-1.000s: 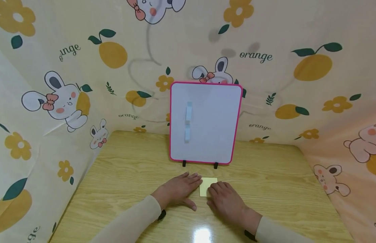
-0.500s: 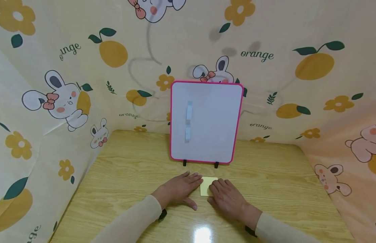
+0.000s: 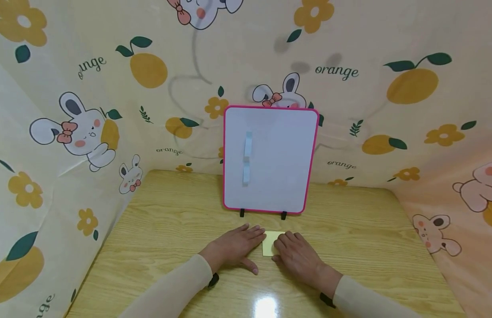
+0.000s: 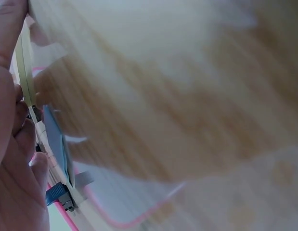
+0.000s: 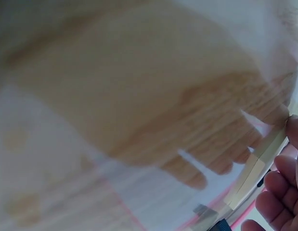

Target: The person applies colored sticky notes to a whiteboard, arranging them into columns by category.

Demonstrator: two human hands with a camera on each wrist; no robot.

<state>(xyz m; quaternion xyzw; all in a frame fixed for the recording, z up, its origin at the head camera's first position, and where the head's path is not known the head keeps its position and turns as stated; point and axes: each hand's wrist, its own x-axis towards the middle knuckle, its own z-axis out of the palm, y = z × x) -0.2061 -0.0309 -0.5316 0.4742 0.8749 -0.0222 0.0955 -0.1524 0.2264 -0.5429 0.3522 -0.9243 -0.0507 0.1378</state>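
A square yellow sticky note pad (image 3: 268, 244) lies on the table in front of the whiteboard. My left hand (image 3: 234, 247) rests palm down on the tabletop left of it. Its fingers are straight, with the fingertips right at the pad's left edge and the thumb apart. From the right, my right hand (image 3: 297, 260) holds the pad's right side with bent fingers that cover part of it. In the right wrist view, a fingertip meets the end of the thin yellow pad (image 5: 259, 161). The left wrist view shows the pad's edge (image 4: 25, 67) beside the left hand.
A pink-rimmed whiteboard (image 3: 279, 163) stands on black feet (image 3: 283, 215) behind the hands. Two light blue strips, an upper strip (image 3: 247, 145) and a lower strip (image 3: 246, 173), are on its left half. Patterned cloth (image 3: 182, 97) surrounds the wooden table (image 3: 170, 207).
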